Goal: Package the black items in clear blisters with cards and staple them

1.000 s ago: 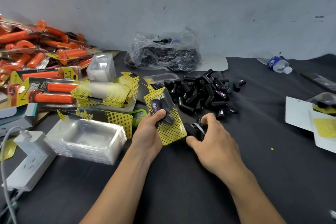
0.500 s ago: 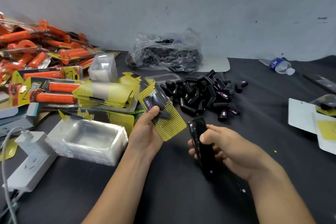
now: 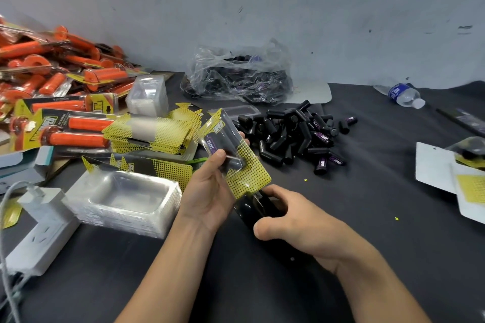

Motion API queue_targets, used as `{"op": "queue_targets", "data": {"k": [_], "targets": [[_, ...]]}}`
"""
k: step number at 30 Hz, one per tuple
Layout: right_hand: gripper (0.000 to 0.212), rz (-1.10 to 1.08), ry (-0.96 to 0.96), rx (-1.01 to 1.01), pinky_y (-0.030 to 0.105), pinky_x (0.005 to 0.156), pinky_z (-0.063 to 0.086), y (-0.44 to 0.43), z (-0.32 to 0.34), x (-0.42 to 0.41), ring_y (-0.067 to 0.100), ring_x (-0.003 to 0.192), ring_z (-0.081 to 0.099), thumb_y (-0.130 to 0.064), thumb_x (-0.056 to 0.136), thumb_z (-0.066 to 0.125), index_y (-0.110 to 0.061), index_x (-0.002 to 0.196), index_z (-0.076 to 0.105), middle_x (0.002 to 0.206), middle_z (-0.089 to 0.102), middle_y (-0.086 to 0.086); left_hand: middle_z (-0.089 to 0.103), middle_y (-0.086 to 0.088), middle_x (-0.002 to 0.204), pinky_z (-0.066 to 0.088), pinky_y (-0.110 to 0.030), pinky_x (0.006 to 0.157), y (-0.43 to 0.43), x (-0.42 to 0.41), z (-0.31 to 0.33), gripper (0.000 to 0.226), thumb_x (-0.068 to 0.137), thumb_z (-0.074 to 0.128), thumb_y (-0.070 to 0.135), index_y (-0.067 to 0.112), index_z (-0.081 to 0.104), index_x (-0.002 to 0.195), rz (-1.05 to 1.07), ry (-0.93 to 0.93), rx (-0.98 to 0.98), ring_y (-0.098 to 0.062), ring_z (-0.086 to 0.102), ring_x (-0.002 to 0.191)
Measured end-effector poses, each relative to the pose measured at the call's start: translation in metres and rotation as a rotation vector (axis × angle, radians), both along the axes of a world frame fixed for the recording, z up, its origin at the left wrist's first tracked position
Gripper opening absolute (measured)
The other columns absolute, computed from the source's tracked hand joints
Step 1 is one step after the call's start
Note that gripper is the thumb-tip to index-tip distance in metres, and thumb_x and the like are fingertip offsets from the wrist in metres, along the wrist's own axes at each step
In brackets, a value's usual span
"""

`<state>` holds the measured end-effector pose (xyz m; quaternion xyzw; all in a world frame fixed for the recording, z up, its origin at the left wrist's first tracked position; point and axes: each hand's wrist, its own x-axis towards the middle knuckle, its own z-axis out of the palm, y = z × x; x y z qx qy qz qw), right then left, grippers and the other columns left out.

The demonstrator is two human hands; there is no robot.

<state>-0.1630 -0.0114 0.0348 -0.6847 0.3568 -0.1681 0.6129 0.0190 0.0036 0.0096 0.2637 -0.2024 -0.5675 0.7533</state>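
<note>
The left hand (image 3: 207,191) holds one filled blister pack (image 3: 249,176), the right hand (image 3: 301,223) grips the stapler (image 3: 245,214) at its corner, and many black pieces (image 3: 288,134) are not packed yet.

The purple label (image 3: 211,145) on the black item (image 3: 220,141) inside the blister (image 3: 234,140) reads "TAPER". A loose black item (image 3: 322,163) shows the same word.

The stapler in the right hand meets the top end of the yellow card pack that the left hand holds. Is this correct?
No. The head view shows the stapler in the right hand meeting the lower end of the yellow card pack, not the top. The left hand holds it.
</note>
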Motion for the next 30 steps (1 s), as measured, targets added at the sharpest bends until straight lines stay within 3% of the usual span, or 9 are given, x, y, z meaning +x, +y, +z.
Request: {"op": "queue_targets", "data": {"k": [3, 6, 13, 20, 30], "targets": [[0.052, -0.037, -0.021, -0.029, 0.061, 0.084, 0.060, 0.001, -0.002, 0.003, 0.039, 0.099, 0.072, -0.032, 0.055, 0.079, -0.031, 0.106, 0.069, 0.105, 0.075, 0.010, 0.068, -0.019, 0.131, 0.027, -0.069, 0.119, 0.001, 0.000, 0.000, 0.039, 0.090, 0.055, 0.021, 0.008, 0.076, 0.120, -0.001, -0.006, 0.011, -0.047, 0.043, 0.143], [0.049, -0.064, -0.035, -0.031, 0.061, 0.083, 0.060, 0.001, -0.004, 0.005, 0.038, 0.098, 0.072, -0.033, 0.056, 0.079, -0.032, 0.104, 0.068, 0.102, 0.075, 0.009, 0.061, -0.023, 0.141, 0.026, -0.073, 0.117, 0.002, -0.001, 0.001, 0.043, 0.089, 0.057, 0.021, 0.006, 0.070, 0.127, 0.003, -0.030, 0.020, -0.049, 0.045, 0.141], [0.048, -0.109, -0.056, -0.028, 0.054, 0.078, 0.061, -0.001, -0.011, 0.008, 0.019, 0.078, 0.070, -0.036, 0.056, 0.078, -0.030, 0.103, 0.068, 0.090, 0.073, 0.004, 0.062, -0.021, 0.140, 0.029, -0.071, 0.117, 0.006, -0.005, 0.005, 0.038, 0.090, 0.057, 0.021, 0.009, 0.076, 0.121, 0.008, -0.107, 0.008, -0.050, 0.044, 0.141], [0.048, -0.125, -0.050, -0.055, 0.052, 0.077, 0.062, -0.004, -0.016, 0.010, 0.017, 0.079, 0.070, -0.038, 0.058, 0.078, -0.031, 0.104, 0.067, 0.089, 0.074, 0.000, 0.070, -0.015, 0.123, 0.026, -0.070, 0.119, 0.005, -0.005, 0.006, 0.036, 0.091, 0.055, 0.020, 0.011, 0.078, 0.117, -0.025, -0.105, -0.023, -0.050, 0.042, 0.141], [0.046, -0.123, -0.069, -0.050, 0.047, 0.077, 0.061, -0.005, -0.018, 0.010, 0.015, 0.078, 0.069, -0.040, 0.058, 0.076, -0.031, 0.102, 0.068, 0.089, 0.073, -0.001, 0.071, -0.015, 0.119, 0.027, -0.070, 0.118, 0.003, -0.004, 0.004, 0.039, 0.088, 0.058, 0.020, 0.009, 0.075, 0.121, -0.034, -0.079, 0.000, -0.044, 0.048, 0.129]]}}
